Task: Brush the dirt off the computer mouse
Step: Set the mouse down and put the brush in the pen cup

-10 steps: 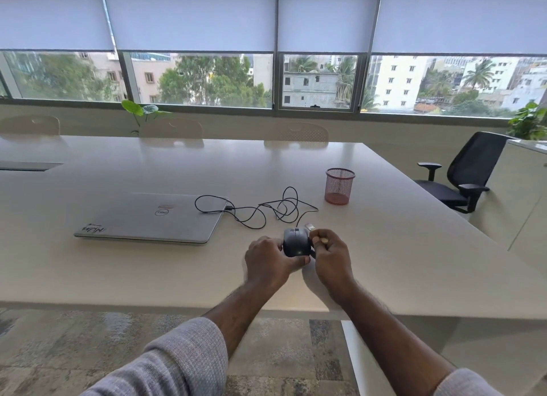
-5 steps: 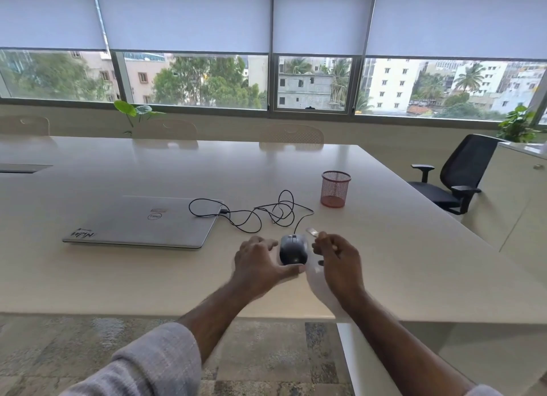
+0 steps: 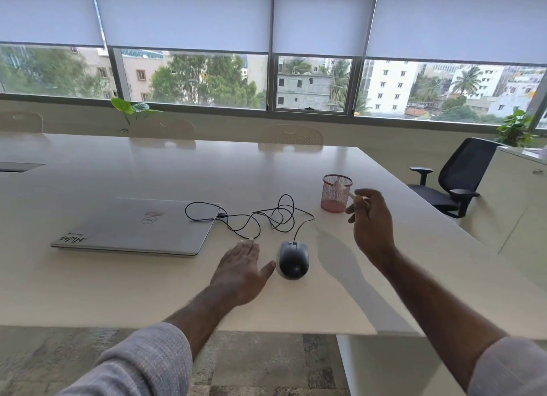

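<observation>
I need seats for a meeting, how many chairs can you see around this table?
4. Three pale chairs stand along the table's far side: far left, left of centre, centre. One black office chair stands off its right side. Others may be out of view.

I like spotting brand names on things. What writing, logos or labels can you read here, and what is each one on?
"DELL": round logo, seen upside down, on the closed laptop lid.
Dark sticker at the lid's near left corner: pale letters, upside down and too blurred to read.
Small reddish sticker above the logo: too small to read.
Mouse and mesh cup: no readable text.
</observation>
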